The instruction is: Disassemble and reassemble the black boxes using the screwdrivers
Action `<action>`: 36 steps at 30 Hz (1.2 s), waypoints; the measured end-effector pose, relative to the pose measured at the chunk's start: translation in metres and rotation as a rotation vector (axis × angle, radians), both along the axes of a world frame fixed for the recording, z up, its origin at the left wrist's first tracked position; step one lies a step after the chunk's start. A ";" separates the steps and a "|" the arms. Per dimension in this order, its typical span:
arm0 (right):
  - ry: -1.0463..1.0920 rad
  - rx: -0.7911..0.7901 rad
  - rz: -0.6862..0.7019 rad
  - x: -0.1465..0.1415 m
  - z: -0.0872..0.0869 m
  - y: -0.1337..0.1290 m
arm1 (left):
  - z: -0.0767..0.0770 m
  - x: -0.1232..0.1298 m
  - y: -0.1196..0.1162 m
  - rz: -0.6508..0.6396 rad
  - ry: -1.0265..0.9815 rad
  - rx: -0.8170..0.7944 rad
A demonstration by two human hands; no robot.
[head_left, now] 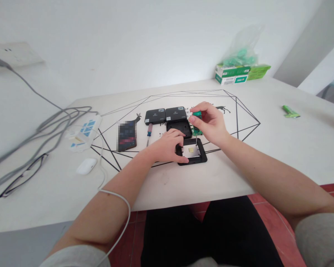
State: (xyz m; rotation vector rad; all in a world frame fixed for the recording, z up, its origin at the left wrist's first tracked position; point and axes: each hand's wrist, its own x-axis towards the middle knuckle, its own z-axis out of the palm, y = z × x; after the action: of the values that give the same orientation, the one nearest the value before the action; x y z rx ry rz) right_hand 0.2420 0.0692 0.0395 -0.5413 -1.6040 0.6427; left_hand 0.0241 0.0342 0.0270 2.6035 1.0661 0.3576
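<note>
My right hand (210,122) pinches the green handle of a screwdriver (197,116), which stands nearly upright. Its tip meets the top right corner of a silver metal plate (195,152) with a yellowish square in its middle. The plate sits inside an open black device casing (203,158). Thumb and fingers of my left hand (169,146) grip that casing at its left side. Just behind lies another black casing part (185,129), partly covered by my left fingers. A green circuit board (198,132) shows under my right hand.
Two closed black boxes (176,114), a second screwdriver (149,129) and a phone (128,135) lie behind and left. Farther left are an earbud case (86,166), glasses (23,176), a parts box (86,131) and grey cables (51,120). A white cable (122,198) crosses my left forearm.
</note>
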 end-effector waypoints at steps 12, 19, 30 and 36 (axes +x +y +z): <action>0.108 -0.426 0.503 0.010 0.014 0.002 | 0.002 0.001 -0.001 0.001 -0.002 -0.031; 0.125 -0.446 0.561 0.012 0.017 0.005 | 0.000 0.000 0.000 0.007 -0.003 -0.041; 0.267 -0.543 0.566 0.008 0.011 0.003 | 0.000 0.000 0.002 0.021 -0.006 -0.071; 0.270 -0.602 0.592 0.004 0.014 0.000 | -0.002 0.000 0.002 0.015 -0.001 -0.077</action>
State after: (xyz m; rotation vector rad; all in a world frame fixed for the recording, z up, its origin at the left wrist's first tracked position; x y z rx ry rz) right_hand 0.2464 0.0691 0.0536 -0.3776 -1.2933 1.6026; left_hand 0.0236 0.0362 0.0253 2.5283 1.0776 0.3151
